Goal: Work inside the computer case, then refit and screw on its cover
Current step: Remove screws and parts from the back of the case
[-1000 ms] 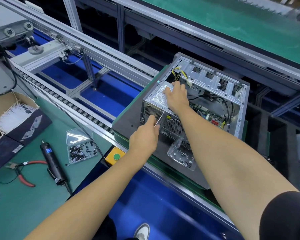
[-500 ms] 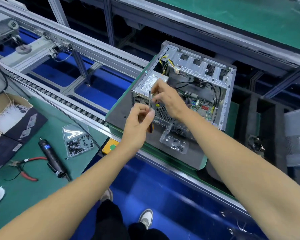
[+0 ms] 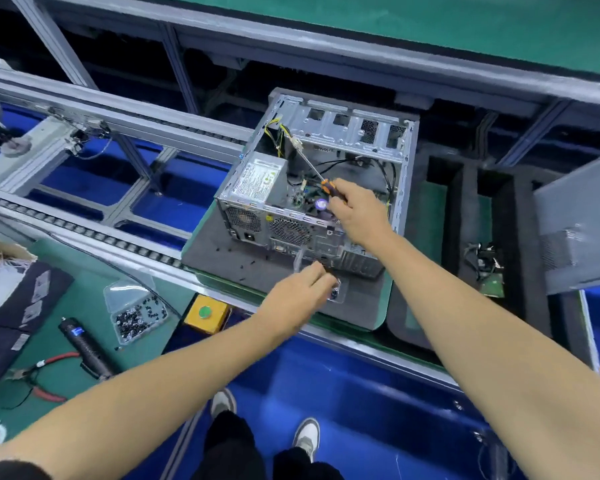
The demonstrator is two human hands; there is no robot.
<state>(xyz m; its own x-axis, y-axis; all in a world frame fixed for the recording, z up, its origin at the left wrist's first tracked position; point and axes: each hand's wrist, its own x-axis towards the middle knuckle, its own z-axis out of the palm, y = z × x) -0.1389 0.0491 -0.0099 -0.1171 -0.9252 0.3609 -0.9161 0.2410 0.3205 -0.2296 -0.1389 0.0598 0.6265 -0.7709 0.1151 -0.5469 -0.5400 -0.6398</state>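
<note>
Since a moment ago, the screwdriver (image 3: 312, 169) has passed to the right hand (image 3: 355, 213), which grips its handle, shaft slanting up-left into the open computer case (image 3: 326, 188). Left hand (image 3: 298, 299), fingers extended, reaches the screw tray (image 3: 336, 293) just ahead.

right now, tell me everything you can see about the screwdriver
The screwdriver has a thin bare metal shaft and an orange and black handle that looks like plastic or rubber. The right hand grips the handle, fingers curled round it, above the open computer case. The tool is tilted, its shaft running up and away toward the far left corner of the case, the tip near the yellow wires there. Whether the tip touches anything cannot be told. Most of the handle is hidden in the hand.
</note>
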